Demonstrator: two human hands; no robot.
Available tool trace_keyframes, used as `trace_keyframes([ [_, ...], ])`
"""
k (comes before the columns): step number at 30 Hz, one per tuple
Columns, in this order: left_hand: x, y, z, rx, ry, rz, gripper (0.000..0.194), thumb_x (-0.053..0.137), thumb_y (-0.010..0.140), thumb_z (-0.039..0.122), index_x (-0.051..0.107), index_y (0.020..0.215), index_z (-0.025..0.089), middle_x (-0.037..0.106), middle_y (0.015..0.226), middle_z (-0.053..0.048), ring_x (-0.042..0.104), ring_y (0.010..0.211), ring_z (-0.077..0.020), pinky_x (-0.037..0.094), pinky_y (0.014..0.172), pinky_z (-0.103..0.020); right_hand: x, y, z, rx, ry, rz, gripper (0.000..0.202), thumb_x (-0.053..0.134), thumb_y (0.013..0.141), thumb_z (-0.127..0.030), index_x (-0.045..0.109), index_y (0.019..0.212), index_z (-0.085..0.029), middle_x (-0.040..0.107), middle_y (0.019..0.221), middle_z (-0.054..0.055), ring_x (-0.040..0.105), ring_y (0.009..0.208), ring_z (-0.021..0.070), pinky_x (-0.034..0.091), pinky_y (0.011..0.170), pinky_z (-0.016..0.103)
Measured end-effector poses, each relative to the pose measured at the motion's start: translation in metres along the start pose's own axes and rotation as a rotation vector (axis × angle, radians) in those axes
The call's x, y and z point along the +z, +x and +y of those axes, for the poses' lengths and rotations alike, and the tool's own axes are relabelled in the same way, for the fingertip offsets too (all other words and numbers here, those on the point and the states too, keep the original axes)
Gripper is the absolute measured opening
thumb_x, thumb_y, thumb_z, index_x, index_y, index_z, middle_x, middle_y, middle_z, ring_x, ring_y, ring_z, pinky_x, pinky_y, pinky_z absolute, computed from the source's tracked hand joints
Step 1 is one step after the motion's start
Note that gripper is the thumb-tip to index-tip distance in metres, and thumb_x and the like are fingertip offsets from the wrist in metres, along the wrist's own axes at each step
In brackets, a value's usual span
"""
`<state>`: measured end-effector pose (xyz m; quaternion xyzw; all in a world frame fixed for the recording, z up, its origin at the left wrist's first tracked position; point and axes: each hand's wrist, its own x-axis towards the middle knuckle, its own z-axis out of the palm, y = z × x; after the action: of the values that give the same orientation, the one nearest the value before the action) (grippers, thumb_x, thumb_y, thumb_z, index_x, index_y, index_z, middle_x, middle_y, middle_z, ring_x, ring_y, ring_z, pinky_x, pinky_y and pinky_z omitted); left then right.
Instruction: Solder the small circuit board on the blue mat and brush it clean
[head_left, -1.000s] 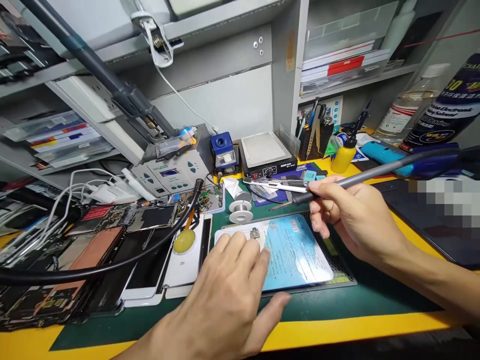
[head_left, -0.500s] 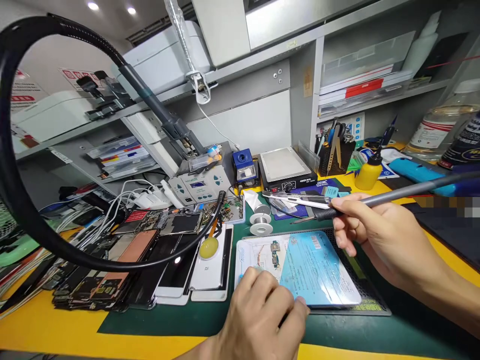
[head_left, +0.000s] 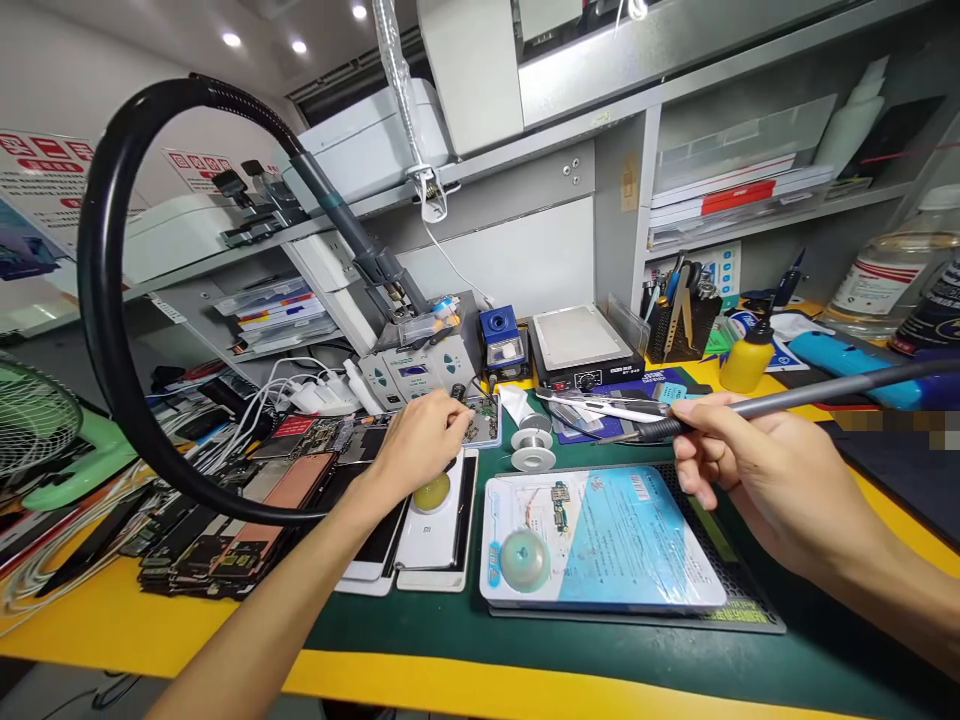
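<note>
My left hand [head_left: 424,435] reaches forward over the phones, its fingers closed round the free end of a black flexible hose [head_left: 105,260]. My right hand [head_left: 750,455] grips a soldering iron [head_left: 660,430] with a black ribbed grip and a long grey rear part; its tip points left. By its fingertips is a slim white tool [head_left: 622,411]; whether I touch it cannot be told. Below lies a blue and white flat package [head_left: 622,540] with a translucent round piece [head_left: 525,560] on it. Under my left hand, a yellow disc [head_left: 432,493] rests on a white phone [head_left: 424,540].
A solder spool [head_left: 533,450] stands behind the package. Farther back are a grey control unit [head_left: 420,368], a blue iron stand [head_left: 501,335] and a flat heating plate [head_left: 585,338]. Stacked phone parts [head_left: 277,500] fill the left; a yellow bottle [head_left: 748,358] stands at right.
My left hand has moved from the package's near edge forward and left to the hose end, uncovering the translucent round piece. My right hand keeps its hold. The view has shifted left.
</note>
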<state>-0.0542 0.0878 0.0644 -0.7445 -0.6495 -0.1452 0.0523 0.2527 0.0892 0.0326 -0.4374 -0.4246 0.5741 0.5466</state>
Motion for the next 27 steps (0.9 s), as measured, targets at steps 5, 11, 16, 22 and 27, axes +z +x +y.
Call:
trace_keyframes([
  [5,0.008,0.014,-0.014,-0.059,0.075,-0.042,0.026,0.059,0.096,0.037,0.064,0.109,0.015,0.067,0.105,-0.006,0.066,0.089,-0.0174,0.057,0.080,-0.037,-0.001,0.002,0.001,-0.003,-0.012,0.002,0.033,0.080,0.074,-0.042,0.059,0.069,-0.017,0.061,0.053,0.000,0.053,0.040,0.0120,0.041,0.032,0.019],
  [11,-0.023,-0.016,0.016,-0.027,-0.013,0.001,0.029,0.054,0.095,0.040,0.065,0.080,0.018,0.064,0.074,-0.002,0.058,0.067,-0.0159,0.046,0.065,-0.030,0.001,0.000,-0.005,0.032,0.008,0.000,0.027,0.080,0.072,-0.036,0.062,0.069,-0.016,0.064,0.056,0.002,0.055,0.040,0.0122,0.041,0.032,0.019],
  [16,-0.020,-0.076,0.054,0.269,-0.228,-0.087,0.021,0.068,0.085,0.036,0.067,0.096,0.018,0.068,0.089,-0.003,0.062,0.080,-0.0183,0.049,0.071,-0.032,0.002,-0.003,-0.002,0.103,0.000,-0.087,0.028,0.079,0.074,-0.038,0.073,0.078,-0.011,0.073,0.069,0.011,0.059,0.039,0.0159,0.043,0.030,0.023],
  [22,0.008,-0.110,0.064,0.412,-0.202,0.108,0.029,0.072,0.084,0.023,0.064,0.111,0.014,0.071,0.105,-0.009,0.063,0.090,-0.0232,0.053,0.075,-0.038,0.002,-0.004,0.005,0.116,-0.007,-0.162,0.029,0.085,0.070,-0.040,0.073,0.073,-0.014,0.071,0.063,0.007,0.060,0.037,0.0154,0.046,0.030,0.022],
  [27,0.012,-0.111,0.063,0.446,-0.271,0.156,0.028,0.072,0.083,0.013,0.064,0.109,0.011,0.071,0.103,-0.012,0.062,0.088,-0.0234,0.054,0.075,-0.039,0.004,-0.003,0.005,0.090,-0.019,-0.166,0.025,0.085,0.071,-0.038,0.074,0.072,-0.016,0.069,0.061,0.004,0.059,0.036,0.0140,0.046,0.030,0.020],
])
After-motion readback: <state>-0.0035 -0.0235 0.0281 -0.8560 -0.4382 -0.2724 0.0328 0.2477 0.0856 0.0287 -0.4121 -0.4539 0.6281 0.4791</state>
